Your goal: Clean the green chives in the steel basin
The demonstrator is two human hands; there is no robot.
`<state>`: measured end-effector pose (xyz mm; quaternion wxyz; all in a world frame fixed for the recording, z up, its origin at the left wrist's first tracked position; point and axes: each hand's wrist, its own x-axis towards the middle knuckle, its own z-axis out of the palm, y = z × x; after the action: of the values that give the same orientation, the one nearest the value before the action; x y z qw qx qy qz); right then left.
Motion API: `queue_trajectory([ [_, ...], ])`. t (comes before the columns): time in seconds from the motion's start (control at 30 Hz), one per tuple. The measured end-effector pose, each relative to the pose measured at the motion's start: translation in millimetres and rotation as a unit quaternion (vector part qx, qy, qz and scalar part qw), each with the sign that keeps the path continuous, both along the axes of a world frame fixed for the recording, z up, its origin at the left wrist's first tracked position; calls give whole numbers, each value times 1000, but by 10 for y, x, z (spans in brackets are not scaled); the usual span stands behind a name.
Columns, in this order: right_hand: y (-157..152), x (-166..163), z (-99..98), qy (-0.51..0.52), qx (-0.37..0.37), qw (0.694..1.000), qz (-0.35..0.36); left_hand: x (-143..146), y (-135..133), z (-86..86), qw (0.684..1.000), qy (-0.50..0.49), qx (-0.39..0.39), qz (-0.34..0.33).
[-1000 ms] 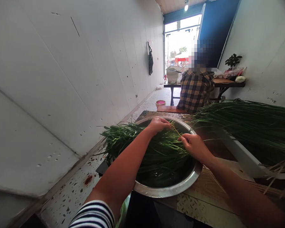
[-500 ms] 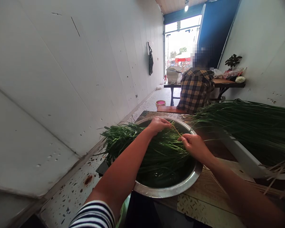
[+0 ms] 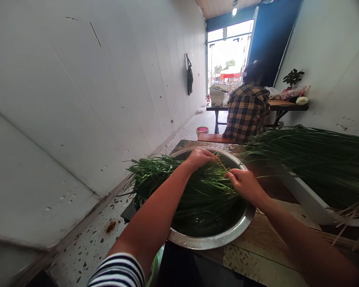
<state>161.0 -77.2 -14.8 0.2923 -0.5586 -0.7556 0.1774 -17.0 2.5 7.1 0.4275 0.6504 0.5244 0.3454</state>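
Note:
Between my two hands, over a round metal basin, runs a thin wooden skewer. My left hand is pinched at its far end, where some pale chive ends seem to be. Closer to me, my right hand grips the other end between thumb and fingers. Wet green chives fill much of the basin and hang over its left rim. Dark water shows near the front of the basin. My left palm and curled fingers are mostly out of sight.
To the right, a large heap of chives lies over a white container. Several loose skewers stick out beside it. A person in a plaid shirt sits facing away at a table. A pink bucket stands behind the basin.
My hands, the skewer and the chives stay almost where they were. The seated person's head has shifted slightly.

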Motion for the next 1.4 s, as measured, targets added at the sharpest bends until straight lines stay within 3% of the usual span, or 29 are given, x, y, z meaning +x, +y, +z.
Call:
queue_trajectory([
  [0.57,2,-2,3,-20,-2,1000,-7,-18,87,-111,996,55,72,16],
  [0.9,-8,-2,22,-19,-4,1000,-14,12,42,-82,999,21,50,-5],
  [1.1,0,0,15,-7,-2,1000,-12,6,61,-86,995,72,66,-15],
  [1.2,22,4,1,2,4,1000,-15,57,-20,-26,992,86,74,-51],
  [1.33,52,13,-13,16,18,999,-29,126,-203,144,977,94,78,-176],
  [1.4,54,20,-12,23,24,999,-34,112,-233,211,972,88,69,-205],
])
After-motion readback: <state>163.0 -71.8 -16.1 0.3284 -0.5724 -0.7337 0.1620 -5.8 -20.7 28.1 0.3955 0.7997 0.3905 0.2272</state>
